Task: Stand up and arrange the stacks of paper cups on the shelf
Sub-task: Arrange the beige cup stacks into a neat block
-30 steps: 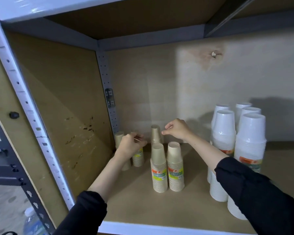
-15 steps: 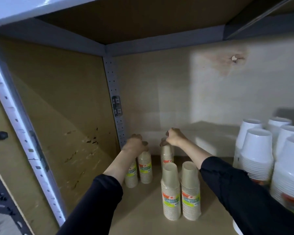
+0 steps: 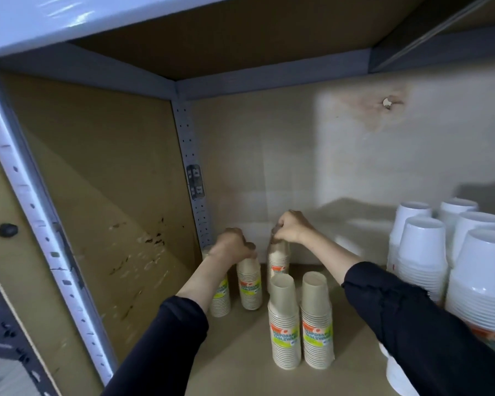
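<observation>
Your left hand (image 3: 233, 244) sits just left of centre frame, fingers curled down over the top of a beige paper-cup stack with an orange and green label (image 3: 250, 282); it grips that stack from above. Partly hidden behind your left forearm stands another beige labelled stack (image 3: 221, 298), close beside the first. Your right hand (image 3: 292, 228), at centre frame, pinches the clear wrapping at the top of a third beige stack (image 3: 277, 265), which stands upright near the back wall; the fingers are closed on that wrapper. Lower, around the middle of the frame's bottom half, two more beige labelled stacks (image 3: 300, 324) stand upright side by side and touching, with no hand on them. All five rest on the brown board shelf floor (image 3: 240, 352), towards its left rear corner. At the right edge of the frame a cluster of tall white cup stacks (image 3: 422, 252) stands upright, well apart from both hands. Black sleeves (image 3: 412, 318) cover both forearms up to just short of the wrists.
</observation>
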`<state>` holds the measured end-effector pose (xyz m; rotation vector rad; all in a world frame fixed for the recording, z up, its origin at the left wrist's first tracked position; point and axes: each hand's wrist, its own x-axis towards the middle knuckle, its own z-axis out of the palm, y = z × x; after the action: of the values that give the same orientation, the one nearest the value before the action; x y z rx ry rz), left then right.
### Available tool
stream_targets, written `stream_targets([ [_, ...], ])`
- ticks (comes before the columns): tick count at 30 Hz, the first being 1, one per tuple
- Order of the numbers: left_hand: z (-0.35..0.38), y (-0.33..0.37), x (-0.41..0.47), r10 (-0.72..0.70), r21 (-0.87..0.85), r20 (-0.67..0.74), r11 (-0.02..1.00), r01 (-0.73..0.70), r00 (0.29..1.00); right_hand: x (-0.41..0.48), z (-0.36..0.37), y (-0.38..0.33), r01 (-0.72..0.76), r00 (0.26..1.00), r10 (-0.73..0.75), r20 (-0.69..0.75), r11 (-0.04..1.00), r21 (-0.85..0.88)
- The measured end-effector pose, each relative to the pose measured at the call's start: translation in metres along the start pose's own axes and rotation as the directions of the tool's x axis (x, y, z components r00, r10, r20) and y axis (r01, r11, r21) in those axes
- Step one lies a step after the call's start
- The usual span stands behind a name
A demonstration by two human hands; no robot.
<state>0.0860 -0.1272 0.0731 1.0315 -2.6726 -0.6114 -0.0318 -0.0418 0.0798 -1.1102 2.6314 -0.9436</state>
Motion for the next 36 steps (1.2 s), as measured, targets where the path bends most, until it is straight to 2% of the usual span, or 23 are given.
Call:
stream_targets([
  [11, -0.081, 0.003, -0.063, 0.134, -0.023, -0.224, 0.99, -0.142, 0.965, -0.052, -0.061, -0.063, 0.211, 0.965, -0.193, -0.175, 0.973, 0.092],
  [20, -0.117, -0.016, -0.123, 0.112, 0.034, -0.282, 0.994, -0.107, 0.953, -0.114, -0.061, -0.11, 0.388, 0.915, -0.38, -0.133, 0.921, 0.041],
  [27, -0.105, -0.029, -0.151, 0.143, 0.079, -0.173, 0.988, -0.131, 0.974, -0.155, -0.052, -0.103, 0.389, 0.918, -0.384, 0.099, 0.92, -0.04],
  [32, -0.072, -0.021, -0.156, 0.191, 0.049, -0.069, 0.981, -0.188, 0.979, -0.17, -0.043, -0.071, 0.306, 0.945, -0.288, 0.157, 0.946, -0.107],
  [36, -0.043, -0.007, -0.149, 0.228, 0.06, 0.004, 0.972, -0.228, 0.974, -0.172, -0.04, -0.041, 0.214, 0.971, -0.19, 0.142, 0.96, -0.182],
])
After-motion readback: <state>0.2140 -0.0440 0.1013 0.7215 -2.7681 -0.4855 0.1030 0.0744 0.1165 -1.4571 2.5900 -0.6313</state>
